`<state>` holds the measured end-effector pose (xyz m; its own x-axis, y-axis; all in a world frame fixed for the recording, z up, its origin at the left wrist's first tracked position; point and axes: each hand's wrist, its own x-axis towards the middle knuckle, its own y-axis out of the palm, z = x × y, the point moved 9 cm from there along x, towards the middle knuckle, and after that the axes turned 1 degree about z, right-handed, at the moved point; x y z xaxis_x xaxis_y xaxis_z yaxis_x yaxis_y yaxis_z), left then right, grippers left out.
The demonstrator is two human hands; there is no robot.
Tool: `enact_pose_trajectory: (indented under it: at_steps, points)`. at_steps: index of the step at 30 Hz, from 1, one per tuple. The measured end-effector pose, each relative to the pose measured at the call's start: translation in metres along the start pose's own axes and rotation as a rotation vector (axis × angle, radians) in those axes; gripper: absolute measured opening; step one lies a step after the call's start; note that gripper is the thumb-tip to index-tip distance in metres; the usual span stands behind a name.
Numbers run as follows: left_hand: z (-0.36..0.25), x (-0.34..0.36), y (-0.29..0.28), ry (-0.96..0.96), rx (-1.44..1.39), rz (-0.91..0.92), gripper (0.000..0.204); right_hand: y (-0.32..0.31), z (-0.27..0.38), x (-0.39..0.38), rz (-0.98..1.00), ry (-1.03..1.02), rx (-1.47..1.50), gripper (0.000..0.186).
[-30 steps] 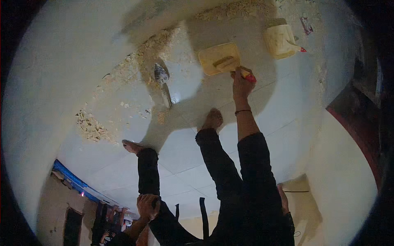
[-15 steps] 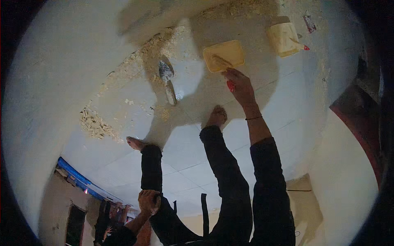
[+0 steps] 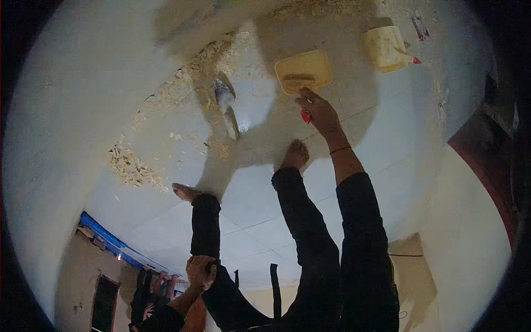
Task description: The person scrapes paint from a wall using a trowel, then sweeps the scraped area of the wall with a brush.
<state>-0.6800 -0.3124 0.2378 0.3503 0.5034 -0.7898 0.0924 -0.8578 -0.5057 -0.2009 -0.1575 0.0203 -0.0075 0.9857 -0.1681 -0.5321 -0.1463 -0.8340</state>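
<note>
My right hand (image 3: 319, 113) is closed around a red-handled tool (image 3: 306, 115). The tool's wide, flat head reaches into a shallow yellow tray (image 3: 322, 65) on the floor; whether it is a brush or a putty knife I cannot make out. Against my bent left knee rests my left hand (image 3: 201, 271), its fingers curled in and no tool showing in it. A trowel (image 3: 225, 99) with a grey blade and a pale handle lies on the floor left of the tray.
To the right of the tray stands a cream container (image 3: 384, 50) with a red-tipped tool leaning in it. Flaked plaster bits (image 3: 133, 166) lie along the foot of the left wall. My bare feet (image 3: 294, 155) are planted on the tiles. A dark red-edged object (image 3: 487, 177) stands far right.
My right hand has shifted slightly left, and the tool's head now lies broadside across the near part of the tray. The left hand stays on the knee.
</note>
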Motion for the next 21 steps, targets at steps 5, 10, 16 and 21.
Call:
enact_pose_trajectory:
  at_steps: [5,10,16,21]
  points:
    - [0.005,-0.006,-0.002,0.016,-0.015,-0.045,0.02,-0.001,0.012,0.002,0.111,0.044,0.033,0.026]
    - [-0.004,0.003,-0.001,-0.003,-0.027,0.025,0.02,-0.005,0.009,-0.01,0.098,-0.038,-0.001,0.024]
    - [0.001,-0.001,-0.001,0.02,0.008,0.014,0.02,-0.013,0.017,-0.014,0.028,-0.068,-0.026,0.026]
    - [-0.008,0.003,-0.007,0.039,-0.023,-0.006,0.019,-0.002,0.012,-0.027,0.064,-0.058,-0.016,0.029]
